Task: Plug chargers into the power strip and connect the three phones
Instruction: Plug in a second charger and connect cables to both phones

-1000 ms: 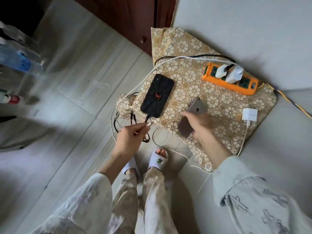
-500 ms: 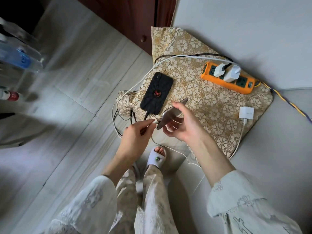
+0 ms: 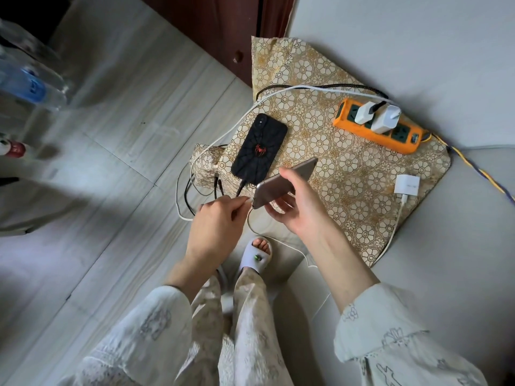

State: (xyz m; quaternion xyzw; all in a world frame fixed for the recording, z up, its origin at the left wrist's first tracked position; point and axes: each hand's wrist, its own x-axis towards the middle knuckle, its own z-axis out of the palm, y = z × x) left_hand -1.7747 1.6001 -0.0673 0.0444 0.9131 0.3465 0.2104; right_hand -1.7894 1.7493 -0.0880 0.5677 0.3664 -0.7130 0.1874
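Note:
An orange power strip [image 3: 401, 136] lies at the back right of a floral cloth [image 3: 348, 174], with two white chargers [image 3: 379, 117] plugged into it. A black phone with a red spider [image 3: 259, 149] lies face down on the cloth, a black cable in its lower end. My right hand [image 3: 298, 207] holds a grey phone [image 3: 281, 185] tilted above the cloth's front edge. My left hand [image 3: 220, 218] pinches the plug of a white cable [image 3: 249, 201] right at the grey phone's lower end. A third white charger [image 3: 407, 185] lies loose on the cloth, its cable attached.
Black and white cables [image 3: 184, 190] loop over the cloth's left edge onto the pale floor. A dark wooden cabinet [image 3: 223, 26] stands behind. Plastic bottles [image 3: 25, 82] stand at far left. My feet in white slippers [image 3: 256, 257] are below the hands. An orange-blue cord [image 3: 473, 165] runs off right.
My right hand lifted the grey phone off the cloth and tilted it toward my left hand. My left hand brought the white cable's plug up to the phone's lower end.

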